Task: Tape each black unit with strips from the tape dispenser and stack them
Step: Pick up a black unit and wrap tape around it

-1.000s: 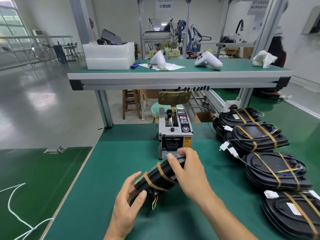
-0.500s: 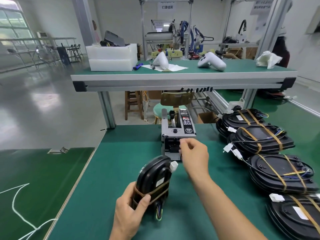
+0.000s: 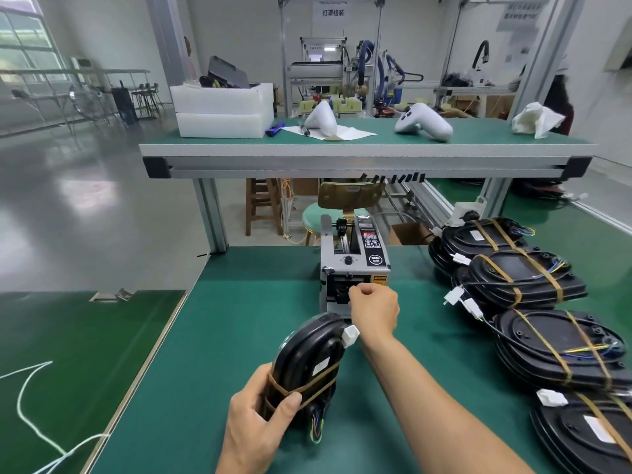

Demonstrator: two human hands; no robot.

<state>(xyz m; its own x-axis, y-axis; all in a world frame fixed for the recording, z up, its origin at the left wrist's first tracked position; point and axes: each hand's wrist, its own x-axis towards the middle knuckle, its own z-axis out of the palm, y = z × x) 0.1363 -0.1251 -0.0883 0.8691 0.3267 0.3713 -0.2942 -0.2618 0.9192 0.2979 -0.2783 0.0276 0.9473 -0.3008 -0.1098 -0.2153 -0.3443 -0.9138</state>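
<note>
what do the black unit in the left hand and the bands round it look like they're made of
Black unit: looks like moulded hard plastic with a semi-gloss finish; its rounded edge shows soft highlights. Bands: thin, flat, tan-brown strips lying tight against the shell, likely paper or kraft-type tape, though the view leaves that open. The left hand holds the unit upright on the green mat.

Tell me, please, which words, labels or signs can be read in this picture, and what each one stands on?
"灯罩组装": white hanging sign on the back frame.
Hanging sign at upper right: print too blurred to read.
Tape dispenser control panel and yellow warning label: too small to read.
White stickers on the black units: no readable print.
</note>
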